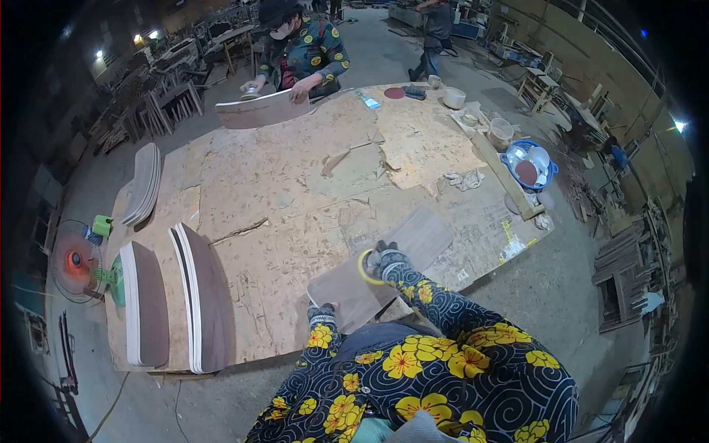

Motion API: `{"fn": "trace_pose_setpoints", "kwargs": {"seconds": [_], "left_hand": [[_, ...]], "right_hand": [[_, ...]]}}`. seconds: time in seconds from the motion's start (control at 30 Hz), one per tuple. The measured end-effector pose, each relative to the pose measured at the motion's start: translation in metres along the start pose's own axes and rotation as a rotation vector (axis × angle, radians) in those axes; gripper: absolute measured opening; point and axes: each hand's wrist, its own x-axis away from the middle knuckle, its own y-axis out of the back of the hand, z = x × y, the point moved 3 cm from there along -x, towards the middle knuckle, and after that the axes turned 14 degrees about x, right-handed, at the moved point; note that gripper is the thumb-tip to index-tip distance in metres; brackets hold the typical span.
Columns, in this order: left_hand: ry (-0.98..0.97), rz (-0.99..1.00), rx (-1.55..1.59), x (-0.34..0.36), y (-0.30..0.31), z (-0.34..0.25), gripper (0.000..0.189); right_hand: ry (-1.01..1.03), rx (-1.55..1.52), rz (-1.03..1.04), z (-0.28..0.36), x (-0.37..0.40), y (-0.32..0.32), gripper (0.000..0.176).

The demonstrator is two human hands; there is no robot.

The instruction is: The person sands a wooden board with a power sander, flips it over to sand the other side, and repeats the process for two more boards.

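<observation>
A curved wooden panel lies at the table's near edge, slanting up to the right. My right hand, in a dark grey glove, is closed over a round yellow-rimmed sanding pad that rests on the panel's face. At the panel's lower left end is my gloved left hand, its thumb along the edge; the other fingers are mostly hidden, and it appears to grip that end.
Stacks of curved panels stand on the table's left side, near a running fan. Across the table, a co-worker handles another curved panel. Bowls and a blue basket sit at the right edge, beside a wooden strip.
</observation>
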Motion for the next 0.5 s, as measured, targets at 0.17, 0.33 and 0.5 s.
{"fn": "trace_pose_setpoints", "kwargs": {"seconds": [0.17, 0.33, 0.5], "left_hand": [[0.01, 0.021, -0.004, -0.007, 0.006, 0.008, 0.063], [0.002, 0.028, -0.052, 0.003, 0.008, -0.001, 0.059], [0.121, -0.022, -0.162, 0.015, 0.01, -0.014, 0.056]], "right_hand": [[-0.099, 0.003, -0.041, -0.007, -0.021, 0.001, 0.067], [-0.102, 0.016, -0.011, -0.013, -0.014, 0.003, 0.062], [0.181, 0.124, -0.094, -0.003, 0.004, 0.005, 0.059]]}}
